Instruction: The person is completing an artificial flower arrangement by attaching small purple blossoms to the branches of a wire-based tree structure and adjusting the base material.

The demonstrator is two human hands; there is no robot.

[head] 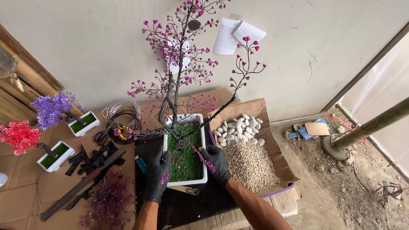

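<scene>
Just right of the cardboard-lined tray (277,168) heaped with small tan gravel (250,164) and smooth white pebbles (240,127), bare dirt floor holds a flat brown card (316,128) and a slanting bamboo pole (375,124). Well left of that tray stand two small white pots, one with a purple artificial tree (53,108), one with a red (19,136). Between them and the tray lie a wire coil (123,119), black scraps (93,158) and a dark flat bar (83,184); above the tray, paper sheets (236,35) hang on the wall.
</scene>
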